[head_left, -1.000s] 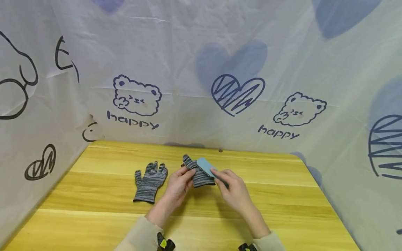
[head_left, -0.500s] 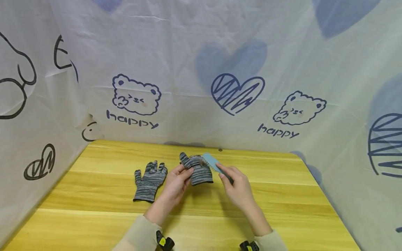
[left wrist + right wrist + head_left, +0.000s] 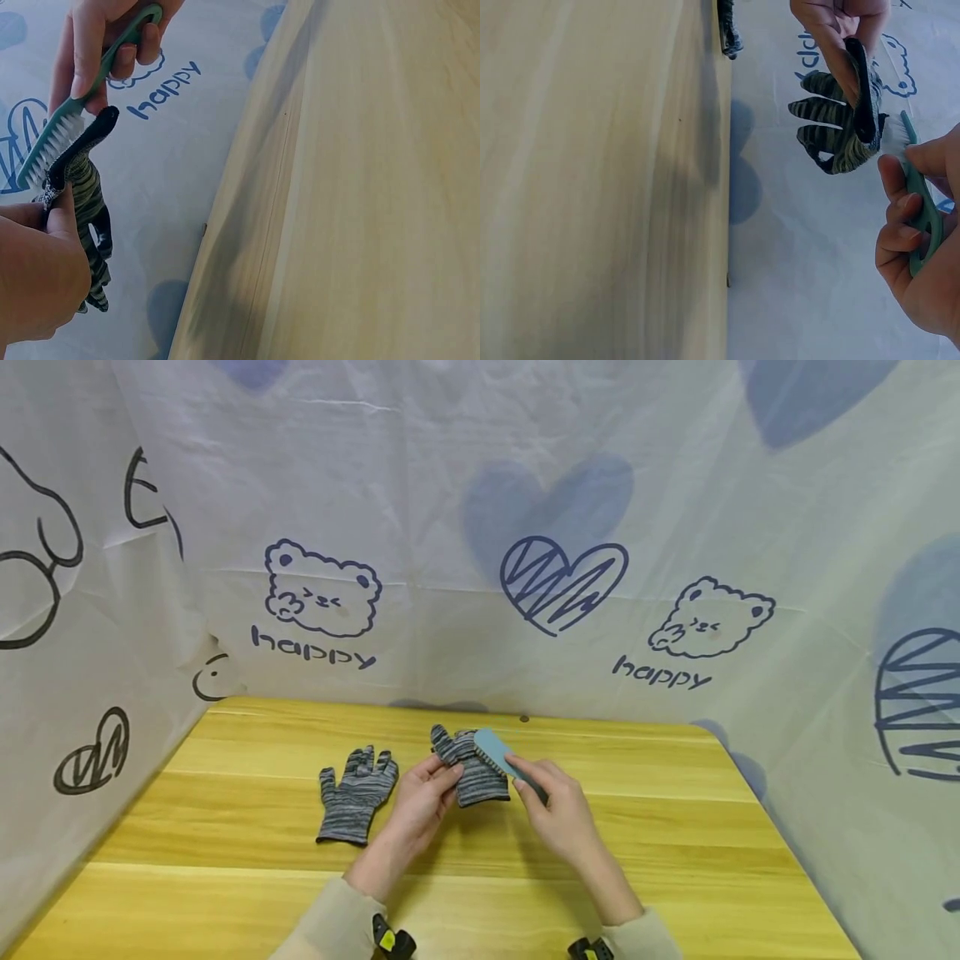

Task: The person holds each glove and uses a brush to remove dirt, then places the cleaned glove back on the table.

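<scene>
My left hand (image 3: 422,793) pinches a grey-and-black striped knit glove (image 3: 482,782) by its side, holding it up off the table. In the left wrist view the glove (image 3: 88,191) shows its dark cuff edge and dangling fingers. My right hand (image 3: 558,802) grips the handle of a blue-green brush (image 3: 492,748), its white bristles against the glove's outer face. The right wrist view shows the fingers curled round the brush handle (image 3: 928,206), bristles touching the knit. A second matching glove (image 3: 356,797) lies flat on the table, left of my left hand.
The yellow wood-grain table (image 3: 675,827) extends on all sides of the hands. Behind it hangs a pale sheet (image 3: 442,527) printed with hearts, bears and writing. A small dark spot (image 3: 524,718) marks the table's far edge.
The brush lifts toward the glove's upper right edge half a second ago, and now lies lower and further left against it. The held glove has shifted slightly left; the other glove stays put.
</scene>
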Demonstrator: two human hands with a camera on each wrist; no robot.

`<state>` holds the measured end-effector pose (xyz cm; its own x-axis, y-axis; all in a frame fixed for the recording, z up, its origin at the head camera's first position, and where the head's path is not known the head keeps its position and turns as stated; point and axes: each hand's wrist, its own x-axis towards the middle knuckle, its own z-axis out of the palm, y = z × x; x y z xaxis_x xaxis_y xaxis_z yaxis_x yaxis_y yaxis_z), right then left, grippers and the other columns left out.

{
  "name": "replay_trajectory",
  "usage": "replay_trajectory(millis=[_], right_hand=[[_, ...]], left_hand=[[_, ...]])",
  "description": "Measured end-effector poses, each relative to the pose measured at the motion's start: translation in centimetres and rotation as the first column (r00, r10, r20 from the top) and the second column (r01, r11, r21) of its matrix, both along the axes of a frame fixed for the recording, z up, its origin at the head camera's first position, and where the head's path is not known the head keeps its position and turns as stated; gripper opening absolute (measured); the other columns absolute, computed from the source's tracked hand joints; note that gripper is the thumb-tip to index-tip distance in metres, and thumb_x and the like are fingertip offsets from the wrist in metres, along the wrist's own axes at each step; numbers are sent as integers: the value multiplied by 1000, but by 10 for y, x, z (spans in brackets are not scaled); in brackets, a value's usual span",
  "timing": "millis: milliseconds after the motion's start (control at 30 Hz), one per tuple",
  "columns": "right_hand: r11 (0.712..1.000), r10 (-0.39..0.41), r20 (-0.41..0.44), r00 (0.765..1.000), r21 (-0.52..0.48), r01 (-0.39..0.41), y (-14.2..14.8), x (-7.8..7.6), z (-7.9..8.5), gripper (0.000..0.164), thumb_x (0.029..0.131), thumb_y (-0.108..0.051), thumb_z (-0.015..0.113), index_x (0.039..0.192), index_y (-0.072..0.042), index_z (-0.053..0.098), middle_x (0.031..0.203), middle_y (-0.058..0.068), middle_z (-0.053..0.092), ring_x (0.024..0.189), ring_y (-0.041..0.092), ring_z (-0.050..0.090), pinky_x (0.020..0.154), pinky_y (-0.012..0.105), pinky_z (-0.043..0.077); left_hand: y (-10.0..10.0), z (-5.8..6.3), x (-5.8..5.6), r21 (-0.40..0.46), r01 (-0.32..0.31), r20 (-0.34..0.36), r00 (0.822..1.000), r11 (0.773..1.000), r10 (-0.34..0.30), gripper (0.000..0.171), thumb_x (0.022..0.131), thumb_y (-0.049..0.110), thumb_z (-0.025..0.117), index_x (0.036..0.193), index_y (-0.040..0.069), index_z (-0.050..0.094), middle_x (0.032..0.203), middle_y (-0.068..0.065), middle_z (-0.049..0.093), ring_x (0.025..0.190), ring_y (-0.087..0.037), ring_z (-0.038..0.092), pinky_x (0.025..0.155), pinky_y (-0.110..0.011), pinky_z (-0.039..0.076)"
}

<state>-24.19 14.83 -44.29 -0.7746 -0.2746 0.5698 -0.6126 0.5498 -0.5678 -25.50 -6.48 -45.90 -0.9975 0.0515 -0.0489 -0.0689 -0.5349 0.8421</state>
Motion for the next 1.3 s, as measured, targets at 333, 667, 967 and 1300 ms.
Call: replay_trajectory(millis=[333,667,967,1300], right_hand=[[996,-84,37,996,11,84,1,-1,-1,37,100,-5,69,135,-15,72,111,4,74,83,13,61,69,30,53],[993,-109,51,993,-29,110,4,-3,3,37,99,-4,69,135,-13,71,110,6,73,77,14,59,61,25,51],[999,-29,18,999,-15,29,2,-1,2,38,99,-5,70,136,-17,71,111,4,73,80,12,59,67,29,53],[996,-77,76,994,42,74,1,0,-1,38,101,-8,68,137,-19,70,112,1,73,77,11,56,68,29,50]], left_hand=[[-1,1,0,-17,-1,-9,1000,1000,0,38,104,-10,50,142,-16,49,112,-10,69,93,-8,68,82,-18,58],[-1,1,0,-23,-2,-14,1000,1000,1,41,103,-9,52,143,-16,48,118,-14,68,97,-9,69,84,-20,59],[-2,-2,-1,-33,-1,-10,1000,999,0,40,103,-9,53,143,-14,51,115,-8,70,97,-10,69,83,-20,59],[-3,-1,-2,-13,-6,-11,1000,1000,6,40,102,-10,54,142,-14,51,114,-8,71,97,-9,69,83,-20,59]])
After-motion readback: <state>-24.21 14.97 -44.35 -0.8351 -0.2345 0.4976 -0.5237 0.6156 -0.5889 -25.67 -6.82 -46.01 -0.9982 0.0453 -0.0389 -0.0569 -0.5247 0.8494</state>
